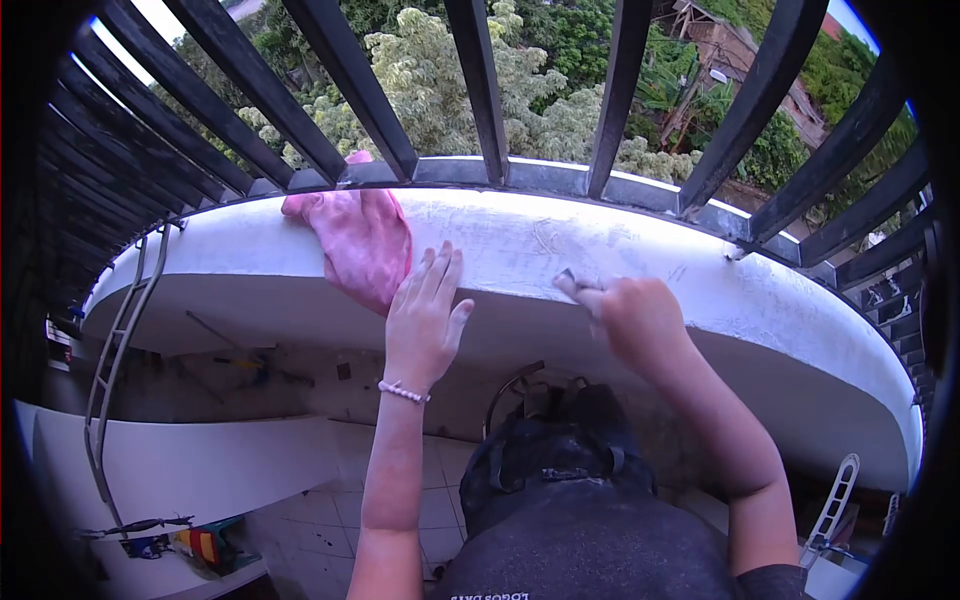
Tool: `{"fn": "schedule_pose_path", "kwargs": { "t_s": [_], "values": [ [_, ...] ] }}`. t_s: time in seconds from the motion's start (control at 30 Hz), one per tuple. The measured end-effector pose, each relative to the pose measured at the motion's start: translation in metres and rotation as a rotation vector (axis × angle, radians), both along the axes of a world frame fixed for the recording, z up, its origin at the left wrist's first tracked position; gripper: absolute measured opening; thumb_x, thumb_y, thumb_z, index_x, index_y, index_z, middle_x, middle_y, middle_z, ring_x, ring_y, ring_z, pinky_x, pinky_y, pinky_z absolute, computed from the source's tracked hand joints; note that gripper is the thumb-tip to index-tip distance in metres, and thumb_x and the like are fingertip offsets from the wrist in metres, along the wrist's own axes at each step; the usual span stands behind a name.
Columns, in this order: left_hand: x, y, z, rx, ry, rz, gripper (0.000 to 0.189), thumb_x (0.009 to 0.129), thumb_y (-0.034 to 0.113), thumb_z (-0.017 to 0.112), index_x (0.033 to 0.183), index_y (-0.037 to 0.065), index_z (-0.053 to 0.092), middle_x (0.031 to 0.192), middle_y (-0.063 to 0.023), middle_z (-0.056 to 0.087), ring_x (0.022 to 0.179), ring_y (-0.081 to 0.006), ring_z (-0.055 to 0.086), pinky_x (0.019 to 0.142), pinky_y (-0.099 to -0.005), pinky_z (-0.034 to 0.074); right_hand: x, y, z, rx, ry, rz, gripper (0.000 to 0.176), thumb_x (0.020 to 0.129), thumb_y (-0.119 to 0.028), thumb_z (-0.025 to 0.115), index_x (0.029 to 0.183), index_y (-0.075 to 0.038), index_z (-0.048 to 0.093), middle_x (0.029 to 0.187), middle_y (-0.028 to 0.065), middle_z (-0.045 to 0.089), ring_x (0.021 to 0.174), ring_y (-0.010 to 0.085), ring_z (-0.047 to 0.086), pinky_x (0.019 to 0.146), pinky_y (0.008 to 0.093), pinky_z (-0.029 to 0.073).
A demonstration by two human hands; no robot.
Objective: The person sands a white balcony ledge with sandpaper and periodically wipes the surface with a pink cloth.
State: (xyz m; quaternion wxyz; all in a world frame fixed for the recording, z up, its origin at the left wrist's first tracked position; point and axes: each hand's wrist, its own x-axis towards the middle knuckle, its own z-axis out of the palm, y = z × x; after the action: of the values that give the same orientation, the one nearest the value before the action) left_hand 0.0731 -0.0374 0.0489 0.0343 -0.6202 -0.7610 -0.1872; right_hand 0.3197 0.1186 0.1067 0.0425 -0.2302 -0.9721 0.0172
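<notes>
One pink cloth (365,240), one small grey piece (566,279), one white ledge (640,243), one bracelet (404,391)

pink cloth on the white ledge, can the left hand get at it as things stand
Very likely yes: the left hand is spread open right beside the pink cloth at the white ledge, seems to hold nothing, and no obstacle shows between them.

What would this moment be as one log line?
left grip: open, at edge of pink cloth | right grip: pinching small grey piece, type unclear | place: white ledge below dark railing
</notes>
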Motion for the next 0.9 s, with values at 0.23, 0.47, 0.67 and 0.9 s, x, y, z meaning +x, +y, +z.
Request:
{"fn": "schedule_pose_path", "kwargs": {
  "t_s": [0.23,0.47,0.67,0.9],
  "values": [
    [-0.02,-0.024,0.009,-0.038,0.127,-0.043,0.059,0.104,0.03,0.057,0.159,0.013,0.048,0.164,-0.0079,0.049,0.151,-0.0288,0.045,0.124,-0.0459,0.034,-0.021,-0.021,-0.027,-0.028,-0.006,0.084,0.053,0.093,-0.011,0.06,0.143,-0.029,0.066,0.077,0.0097,0.068,0.062,0.028,0.071,0.055,0.0436,0.057],
    [-0.04,-0.026,0.005,0.021,0.09,0.066,0.052,0.105,0.03,0.056,0.154,0.013,0.056,0.157,-0.0075,0.056,0.148,-0.0277,0.049,0.124,-0.047,0.033,-0.03,-0.026,-0.01,0.009,0.039,0.118,0.04,0.094,-0.008,0.061,0.131,-0.018,0.072,0.077,0.0064,0.071,0.062,0.0232,0.073,0.057,0.0383,0.059],
    [-0.086,-0.022,-0.015,0.203,0.017,0.087,0.05,0.104,0.031,0.057,0.148,0.01,0.062,0.153,-0.0093,0.061,0.143,-0.0304,0.054,0.122,-0.0484,0.035,-0.004,-0.01,-0.01,-0.045,-0.002,0.123,0.044,0.096,-0.011,0.06,0.138,-0.018,0.069,0.08,0.0103,0.071,0.06,0.0255,0.071,0.054,0.0413,0.057],
    [-0.096,0.002,-0.041,0.444,0.054,0.097,0.043,0.102,0.031,0.051,0.132,0.012,0.075,0.134,-0.0049,0.074,0.13,-0.027,0.065,0.117,-0.0445,0.04,-0.056,-0.018,-0.004,-0.099,-0.118,0.204,0.051,0.097,-0.012,0.059,0.148,-0.015,0.06,0.083,0.0123,0.068,0.063,0.0282,0.071,0.055,0.0415,0.057]
  ]
}}
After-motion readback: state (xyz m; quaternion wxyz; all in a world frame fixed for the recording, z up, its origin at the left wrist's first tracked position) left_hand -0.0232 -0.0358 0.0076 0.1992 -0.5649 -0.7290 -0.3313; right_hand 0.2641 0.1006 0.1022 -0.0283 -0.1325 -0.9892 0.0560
